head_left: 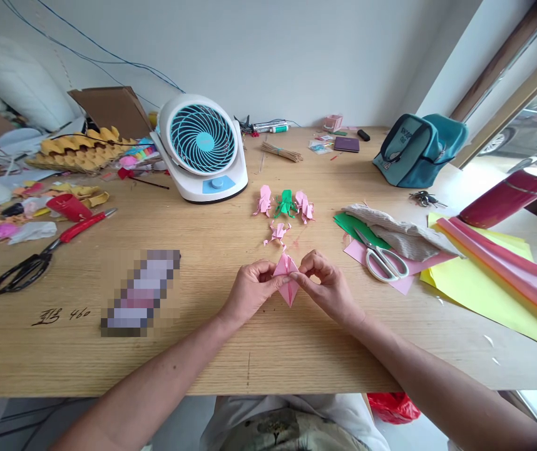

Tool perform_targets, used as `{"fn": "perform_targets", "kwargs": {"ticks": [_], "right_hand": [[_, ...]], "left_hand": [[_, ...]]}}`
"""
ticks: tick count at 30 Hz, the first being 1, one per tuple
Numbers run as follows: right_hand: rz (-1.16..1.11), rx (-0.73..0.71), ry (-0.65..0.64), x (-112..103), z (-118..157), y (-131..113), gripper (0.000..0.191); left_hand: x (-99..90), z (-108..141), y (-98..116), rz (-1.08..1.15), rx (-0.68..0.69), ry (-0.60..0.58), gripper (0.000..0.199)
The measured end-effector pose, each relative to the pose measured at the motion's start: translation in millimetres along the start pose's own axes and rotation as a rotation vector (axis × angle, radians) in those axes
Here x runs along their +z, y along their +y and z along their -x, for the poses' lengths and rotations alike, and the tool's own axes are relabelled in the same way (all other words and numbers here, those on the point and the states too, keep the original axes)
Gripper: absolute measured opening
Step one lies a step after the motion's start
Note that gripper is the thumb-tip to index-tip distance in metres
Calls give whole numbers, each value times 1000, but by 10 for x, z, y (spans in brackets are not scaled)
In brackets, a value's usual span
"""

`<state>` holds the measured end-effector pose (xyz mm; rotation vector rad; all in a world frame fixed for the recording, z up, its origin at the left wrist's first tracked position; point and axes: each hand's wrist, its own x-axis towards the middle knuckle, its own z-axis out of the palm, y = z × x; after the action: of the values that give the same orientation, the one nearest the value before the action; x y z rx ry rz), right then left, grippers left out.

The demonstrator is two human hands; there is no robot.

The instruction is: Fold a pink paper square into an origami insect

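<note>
Pink paper (290, 294) is pinched by L hand (250, 289) & R hand (328, 287), in front of green figure (286, 202); prob. mid-fold, press prob. needed next.

Bright, diffuse daylight comes from the window (531, 119), beyond and to the right of the right hand (329, 285). To the right of the hands the table (221, 241) pales under a whitish sheen; left of the left hand (248, 288) it looks browner. Shadows near the hands are soft. The folded pink paper (289, 291) between them looks fairly sharp. Far left, the white bundles (24, 81) smear and stretch; far right, 2 corners darken. Left of the hands, 1 mosaic patch (141, 293) hides detail.
</note>
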<state>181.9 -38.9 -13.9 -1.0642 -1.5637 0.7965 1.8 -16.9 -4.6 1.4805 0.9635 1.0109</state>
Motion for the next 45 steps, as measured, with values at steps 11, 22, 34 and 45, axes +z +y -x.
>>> {"fn": "perform_targets", "kwargs": {"ticks": [11,22,34,45], "right_hand": [[-330,292,-99,3,-71,-38,40],[-232,223,-186,20,-23,120,38],[-22,159,-193,-28,-21,16,36],[-128,187,-318,-84,-66,-55,41]], "left_hand": [[-23,-18,-47,-17,-50,6,27],[-19,-30,-38,171,-102,-38,35],[-60,-45,-34,296,-227,-170,29],[-73,-63,-7,244,-149,-154,26]]}}
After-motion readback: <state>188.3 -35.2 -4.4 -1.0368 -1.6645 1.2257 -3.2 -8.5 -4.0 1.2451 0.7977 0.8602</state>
